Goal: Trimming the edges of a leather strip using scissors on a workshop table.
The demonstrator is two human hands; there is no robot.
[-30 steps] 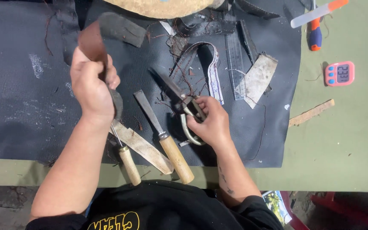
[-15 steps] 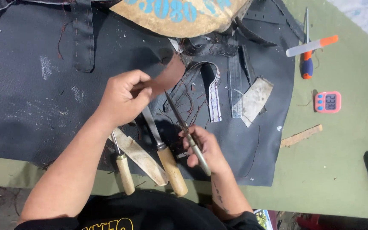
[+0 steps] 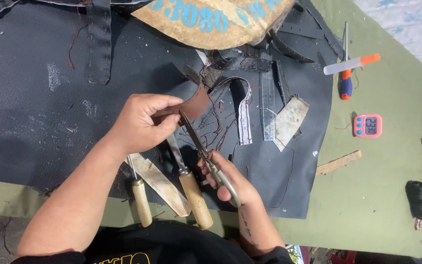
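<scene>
brown curved leather strip (image 3: 194, 105) above the black mat's (image 3: 35, 132) middle, pinched in left hand (image 3: 140, 122) | right hand (image 3: 230, 178) closed around metal scissors (image 3: 206, 154), blades at strip | risk: slip nicks the near fingertips | wooden-handled knives (image 3: 191, 193) near

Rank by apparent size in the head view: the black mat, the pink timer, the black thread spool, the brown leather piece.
1. black mat
2. brown leather piece, partly hidden by the left hand
3. black thread spool and pink timer: too alike to rank.

Left hand (image 3: 140, 122) pinches with curled fingers; right hand (image 3: 230, 181) is fisted, both forearms angled inward.
</scene>
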